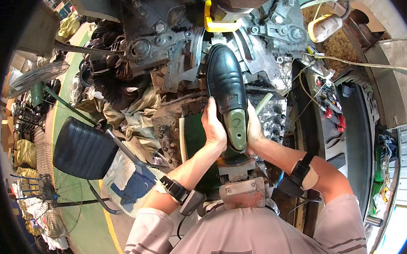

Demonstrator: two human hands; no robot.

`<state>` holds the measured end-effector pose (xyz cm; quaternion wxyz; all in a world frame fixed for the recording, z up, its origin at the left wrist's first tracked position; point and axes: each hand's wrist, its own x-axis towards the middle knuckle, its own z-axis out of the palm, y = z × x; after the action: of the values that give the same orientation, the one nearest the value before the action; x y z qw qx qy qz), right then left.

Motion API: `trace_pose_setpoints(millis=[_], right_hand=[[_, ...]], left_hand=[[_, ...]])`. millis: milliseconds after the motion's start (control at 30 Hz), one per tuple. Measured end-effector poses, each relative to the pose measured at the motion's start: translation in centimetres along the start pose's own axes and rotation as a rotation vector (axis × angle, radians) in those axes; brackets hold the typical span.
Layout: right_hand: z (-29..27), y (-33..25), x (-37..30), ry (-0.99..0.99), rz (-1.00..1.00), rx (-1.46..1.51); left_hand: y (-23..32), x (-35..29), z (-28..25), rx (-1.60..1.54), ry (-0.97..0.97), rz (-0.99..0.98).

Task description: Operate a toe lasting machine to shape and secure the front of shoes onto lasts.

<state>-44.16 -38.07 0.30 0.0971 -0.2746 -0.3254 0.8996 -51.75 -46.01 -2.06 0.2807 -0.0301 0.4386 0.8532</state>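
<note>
A black leather shoe upper is stretched over a green shoe last, its toe pointing away from me toward the machine. My left hand wraps the left side of the shoe near the heel. On the opposite side my right hand grips the heel, its fingers partly hidden behind the shoe. The toe lies among the curved metal plates of the machine, below a yellow bracket. Whether the toe touches the plates I cannot tell.
Close to my body is a metal machine block. A black chair and a wire fan stand at the left. To the right, a narrow tray holds tools, and a lamp hangs at the upper right.
</note>
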Motion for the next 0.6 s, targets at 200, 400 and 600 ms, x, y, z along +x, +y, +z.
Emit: trace_pose_setpoints(millis=[200,400,600], right_hand=[[-3.2,-3.0,0.3,0.114,0.023,-0.595],[-9.0,-6.1,-4.4,-0.007,-0.393,-1.511],[-9.1,-4.7,-7.1,-0.095,-0.685,-2.061]], left_hand=[[2.5,0.6,-2.5,0.137,-0.112,-0.060],[5.6,-2.9,-3.2,0.380,0.037,0.056],[5.0,-6.4,2.7,0.768,-0.143,0.418]])
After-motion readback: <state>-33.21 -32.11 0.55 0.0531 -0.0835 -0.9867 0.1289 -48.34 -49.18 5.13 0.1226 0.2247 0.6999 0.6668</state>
